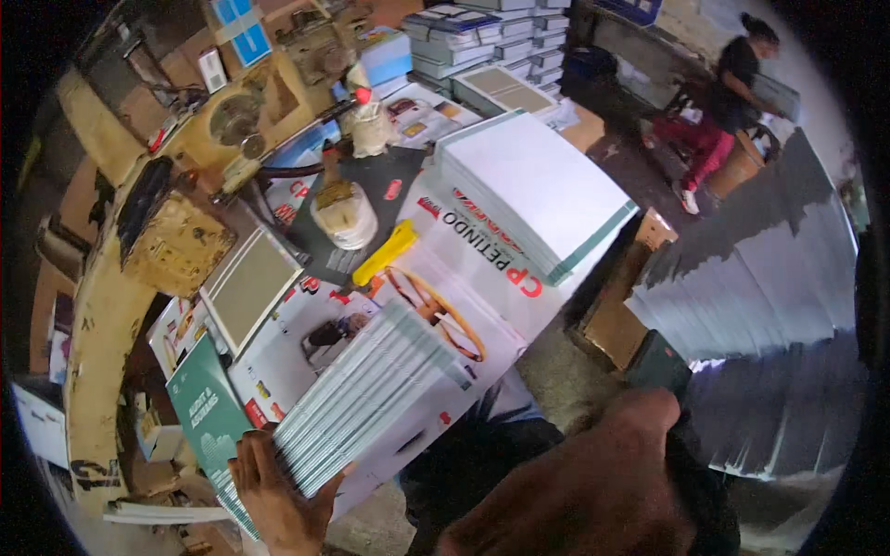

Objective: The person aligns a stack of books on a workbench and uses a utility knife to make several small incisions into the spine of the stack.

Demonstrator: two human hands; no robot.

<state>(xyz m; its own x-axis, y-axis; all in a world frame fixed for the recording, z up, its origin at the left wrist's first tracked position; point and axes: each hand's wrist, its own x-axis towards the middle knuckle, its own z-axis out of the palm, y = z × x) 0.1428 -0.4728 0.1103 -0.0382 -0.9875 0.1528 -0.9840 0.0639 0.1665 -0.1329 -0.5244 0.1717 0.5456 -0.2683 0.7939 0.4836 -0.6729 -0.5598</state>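
A fanned stack of thin white booklets (371,389) lies slantwise on the printed sheet covering the table. My left hand (287,496) grips its near end, fingers on the left side and thumb on the right. Large and blurred, my right hand (593,482) is raised close to the camera at the lower right; its fingers are too smeared to read. Green printed covers (199,398) lie left of the fanned stack. Beyond it are a yellow-handled tool (385,252) and a white pot (345,218) with a brush standing in it.
A tall white stack with green edges (533,185) sits at the table's far right. A yellowed machine (176,241) borders the left. Bundled books (501,42) are piled behind. Grey-white sheet stacks (760,343) stand at right, near a cardboard box (621,315). Another person (732,93) sits farther back.
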